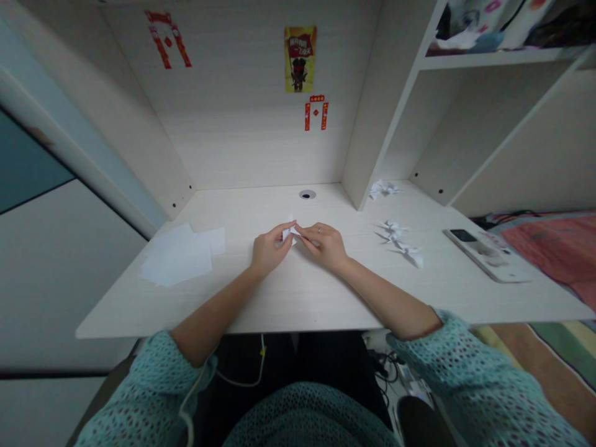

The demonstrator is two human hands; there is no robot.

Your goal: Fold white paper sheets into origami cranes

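Note:
A small piece of folded white paper is held between both hands, just above the middle of the desk. My left hand pinches it from the left with thumb and fingers. From the right, my right hand closes thumb and fingertips on its other side; a ring shows on one finger. The fingers cover part of the paper, so its exact shape is unclear. Several folded white paper figures, which look like paper cranes, lie to the right of my right hand. Loose white paper sheets lie spread to the left.
The white desk has a back panel and a side divider. More folded paper figures sit by the divider. A white tablet or phone-like device lies at the right. A cable hole is at the back.

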